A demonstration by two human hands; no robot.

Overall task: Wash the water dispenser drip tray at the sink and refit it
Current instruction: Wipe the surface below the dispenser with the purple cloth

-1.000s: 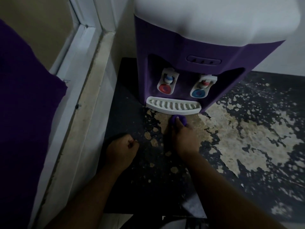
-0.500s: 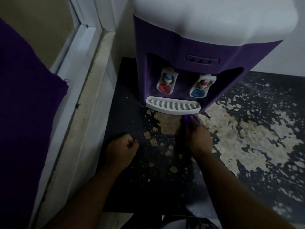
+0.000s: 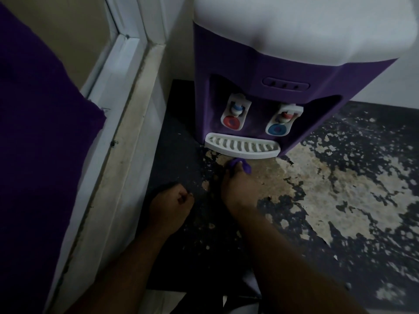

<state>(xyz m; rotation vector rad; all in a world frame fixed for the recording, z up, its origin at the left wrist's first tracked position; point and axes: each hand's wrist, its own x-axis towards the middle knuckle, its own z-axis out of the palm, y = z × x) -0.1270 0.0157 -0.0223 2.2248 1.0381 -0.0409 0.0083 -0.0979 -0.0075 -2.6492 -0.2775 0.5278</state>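
Note:
A purple and white water dispenser (image 3: 260,71) stands on a worn dark countertop (image 3: 340,200). Its white slotted drip tray (image 3: 241,147) sits fitted at the base, under the red tap (image 3: 231,121) and blue tap (image 3: 276,129). My right hand (image 3: 235,184) presses a small purple cloth (image 3: 241,165) on the counter just below the tray's front edge. My left hand (image 3: 169,206) rests on the counter as a closed fist, to the left, holding nothing I can see.
A white window frame and pale sill (image 3: 120,123) run along the left of the counter. A dark purple curtain (image 3: 38,132) fills the far left. The counter's black coating is peeled into a large beige patch (image 3: 317,189) to the right.
My right hand slid the purple cloth right along the counter below the tray, then back left toward the tray's middle. My left fist stayed where it was.

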